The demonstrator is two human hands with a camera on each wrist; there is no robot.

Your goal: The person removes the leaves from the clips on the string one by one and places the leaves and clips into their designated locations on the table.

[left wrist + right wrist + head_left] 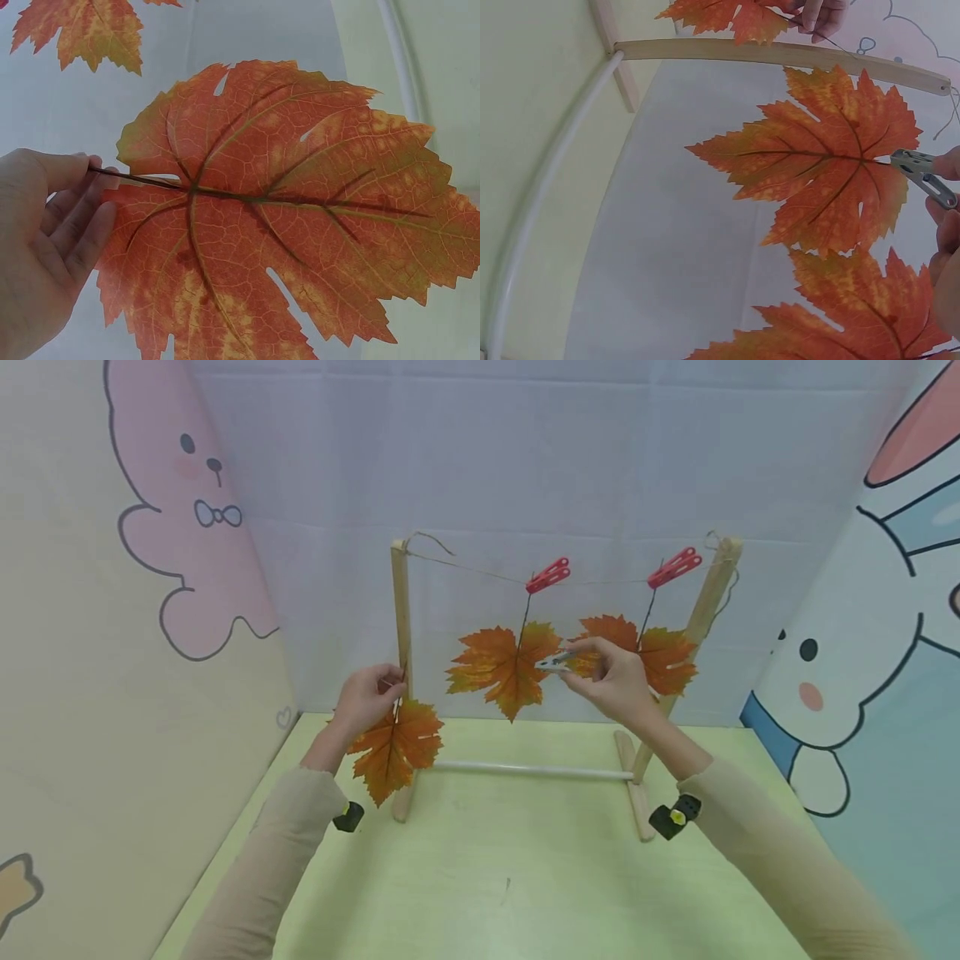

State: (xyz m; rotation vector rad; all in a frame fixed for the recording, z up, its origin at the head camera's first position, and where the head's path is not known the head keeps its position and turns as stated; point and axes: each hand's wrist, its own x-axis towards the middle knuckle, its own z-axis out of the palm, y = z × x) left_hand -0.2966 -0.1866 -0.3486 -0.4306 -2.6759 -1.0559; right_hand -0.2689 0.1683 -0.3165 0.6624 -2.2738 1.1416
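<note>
My left hand (371, 695) pinches the dark stem of an orange leaf (300, 202) between thumb and fingers, beside the left wooden post; the leaf hangs below the hand. In my right hand (613, 678) is a grey clothespin (922, 176), pinched between thumb and fingers. In the head view the clothespin overlaps the middle leaf (504, 670); whether they touch I cannot tell. That leaf hangs by its stem from a red clothespin (548, 576) on the string. Another red clothespin (675, 568) holds a further leaf (667, 662), partly hidden behind my right hand.
A thin string (468, 568) runs between the left wooden post (401, 610) and the right wooden post (712, 602). A white rod (532, 769) joins their feet on the pale green table (465, 877). A small dark scrap (506, 887) lies near the front.
</note>
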